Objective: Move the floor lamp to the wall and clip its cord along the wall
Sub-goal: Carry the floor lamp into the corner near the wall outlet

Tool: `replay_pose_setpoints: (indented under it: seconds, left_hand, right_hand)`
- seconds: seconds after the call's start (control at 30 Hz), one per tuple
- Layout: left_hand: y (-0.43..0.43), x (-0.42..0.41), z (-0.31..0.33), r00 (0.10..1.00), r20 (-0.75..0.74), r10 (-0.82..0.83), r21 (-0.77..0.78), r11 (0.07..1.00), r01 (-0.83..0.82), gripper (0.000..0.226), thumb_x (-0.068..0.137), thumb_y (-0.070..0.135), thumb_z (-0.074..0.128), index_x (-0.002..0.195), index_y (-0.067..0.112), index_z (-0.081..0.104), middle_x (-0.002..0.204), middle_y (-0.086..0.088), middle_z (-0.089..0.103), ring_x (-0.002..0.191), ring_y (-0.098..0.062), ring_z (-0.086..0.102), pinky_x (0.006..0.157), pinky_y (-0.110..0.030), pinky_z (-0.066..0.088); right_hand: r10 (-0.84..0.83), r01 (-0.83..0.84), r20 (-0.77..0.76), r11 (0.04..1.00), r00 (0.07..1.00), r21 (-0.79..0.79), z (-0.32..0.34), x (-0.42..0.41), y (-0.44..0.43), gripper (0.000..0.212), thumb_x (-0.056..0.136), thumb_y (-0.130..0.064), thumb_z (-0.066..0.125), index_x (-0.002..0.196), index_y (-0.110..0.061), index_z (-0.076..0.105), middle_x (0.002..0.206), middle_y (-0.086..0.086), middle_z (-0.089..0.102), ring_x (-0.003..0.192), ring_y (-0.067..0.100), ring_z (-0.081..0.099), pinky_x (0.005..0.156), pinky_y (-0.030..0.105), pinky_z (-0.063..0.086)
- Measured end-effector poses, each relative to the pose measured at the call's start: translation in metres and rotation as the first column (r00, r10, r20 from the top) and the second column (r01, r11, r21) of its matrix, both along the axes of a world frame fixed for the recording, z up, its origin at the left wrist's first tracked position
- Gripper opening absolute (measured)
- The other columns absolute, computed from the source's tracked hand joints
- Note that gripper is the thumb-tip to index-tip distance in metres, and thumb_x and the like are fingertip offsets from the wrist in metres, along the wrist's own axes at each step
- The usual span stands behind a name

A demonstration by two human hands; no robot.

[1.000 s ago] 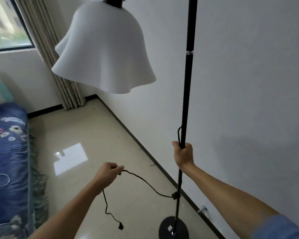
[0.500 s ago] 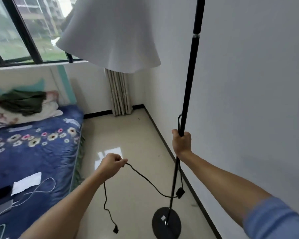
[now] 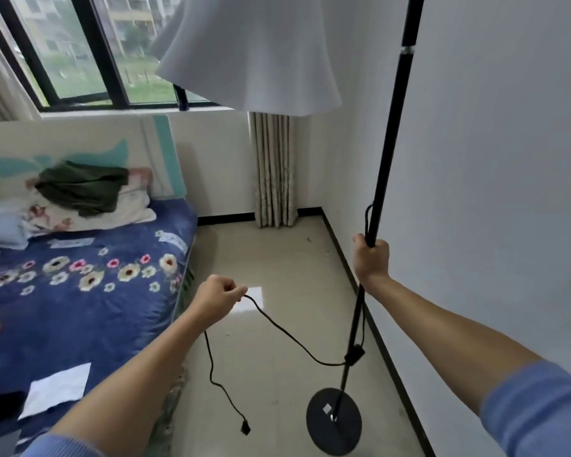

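The floor lamp has a thin black pole point(image 3: 389, 143), a white flared shade point(image 3: 254, 51) at the top and a round black base point(image 3: 333, 421) on the tile floor close to the white wall point(image 3: 495, 192). My right hand point(image 3: 370, 258) is closed around the pole at mid height. My left hand point(image 3: 219, 298) pinches the black cord point(image 3: 287, 334), which sags from my fingers to an inline switch point(image 3: 355, 355) on the pole. The cord's other end hangs down from my fist to a plug point(image 3: 245, 427) near the floor.
A bed point(image 3: 80, 291) with a blue flowered cover, pillows and papers fills the left side. A window point(image 3: 80, 51) runs above the headboard, and a curtain point(image 3: 274, 169) hangs in the far corner. A black baseboard point(image 3: 346, 255) lines the wall.
The view has swung left and up, showing the bed and window. The lamp base sits a little further left in view. Both hands keep their grips.
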State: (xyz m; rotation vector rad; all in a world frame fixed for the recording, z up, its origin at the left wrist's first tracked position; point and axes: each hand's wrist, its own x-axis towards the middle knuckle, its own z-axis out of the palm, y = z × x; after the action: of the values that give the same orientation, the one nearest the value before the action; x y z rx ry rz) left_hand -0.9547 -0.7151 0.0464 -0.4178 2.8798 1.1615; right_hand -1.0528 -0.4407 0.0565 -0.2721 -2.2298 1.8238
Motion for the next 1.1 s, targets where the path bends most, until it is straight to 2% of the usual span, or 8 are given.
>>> replay_pose_setpoints:
  seconds: [0.13,0.27,0.4,0.5,0.67,0.83,1.1]
  left_hand:
    - [-0.041,-0.1,0.005,0.999,0.039,-0.036,0.007,0.999,0.035,0.036,0.084,0.029,0.066,0.05,0.017,0.059,0.042,0.004,0.045,0.041,-0.01,0.039,0.046,-0.025,0.031]
    - [-0.067,-0.202,0.014,0.997,0.036,-0.065,-0.002,0.998,0.065,0.037,0.084,0.028,0.066,0.049,0.018,0.058,0.044,0.003,0.047,0.043,-0.011,0.041,0.047,-0.024,0.033]
    - [-0.082,-0.299,0.009,0.996,0.038,-0.082,0.0,0.997,0.082,0.036,0.083,0.031,0.066,0.051,0.017,0.059,0.044,0.005,0.046,0.042,-0.009,0.041,0.045,-0.024,0.033]
    - [-0.092,-0.379,0.001,0.994,0.053,-0.096,-0.011,0.995,0.097,0.036,0.083,0.032,0.066,0.052,0.016,0.06,0.044,0.005,0.047,0.041,-0.01,0.042,0.037,-0.02,0.033]
    - [-0.104,-0.515,-0.009,0.996,0.07,-0.06,-0.004,0.998,0.061,0.04,0.083,0.032,0.067,0.048,0.018,0.055,0.043,0.007,0.043,0.04,-0.008,0.037,0.041,-0.021,0.03]
    - [-0.116,-0.634,-0.012,0.997,0.075,-0.029,0.06,0.998,0.025,0.037,0.084,0.034,0.066,0.054,0.015,0.058,0.048,0.002,0.046,0.045,-0.013,0.039,0.047,-0.024,0.032]
    - [-0.145,-0.813,-0.031,0.996,0.083,-0.024,0.078,0.997,0.018,0.041,0.083,0.031,0.067,0.046,0.017,0.055,0.041,0.006,0.042,0.039,-0.01,0.038,0.045,-0.023,0.031]
  right_hand:
    - [0.009,-0.009,0.029,1.0,1.0,0.0,0.002,-0.093,-0.031,0.047,0.085,-0.023,0.052,0.048,-0.023,0.023,0.031,-0.014,0.028,0.027,0.004,0.025,0.038,0.022,0.023]
    - [-0.037,0.037,0.083,0.999,0.996,0.0,0.016,-0.179,-0.048,0.042,0.087,-0.029,0.055,0.057,-0.022,0.026,0.049,-0.005,0.032,0.037,0.009,0.031,0.043,0.025,0.026]
    - [-0.015,0.015,0.063,1.0,0.998,0.002,0.016,-0.275,-0.061,0.05,0.087,-0.025,0.054,0.05,-0.021,0.021,0.04,-0.008,0.025,0.034,0.01,0.023,0.044,0.027,0.021]
    - [-0.022,0.022,0.069,1.0,0.997,-0.003,0.007,-0.35,-0.073,0.051,0.089,-0.024,0.054,0.05,-0.021,0.02,0.042,-0.005,0.023,0.034,0.011,0.02,0.044,0.027,0.019]
    - [0.005,-0.003,0.082,1.0,0.997,-0.025,-0.013,-0.478,-0.089,0.052,0.09,-0.019,0.054,0.052,-0.019,0.019,0.048,0.0,0.022,0.039,0.011,0.02,0.045,0.026,0.018]
    - [0.008,-0.005,0.114,1.0,0.993,-0.031,-0.007,-0.597,-0.101,0.052,0.092,-0.016,0.054,0.053,-0.019,0.02,0.049,0.001,0.022,0.042,0.015,0.021,0.048,0.029,0.018]
    - [-0.043,0.045,0.103,0.999,0.994,-0.015,-0.007,-0.78,-0.126,0.051,0.091,-0.018,0.056,0.054,-0.018,0.02,0.054,0.004,0.023,0.05,0.017,0.023,0.053,0.032,0.019]
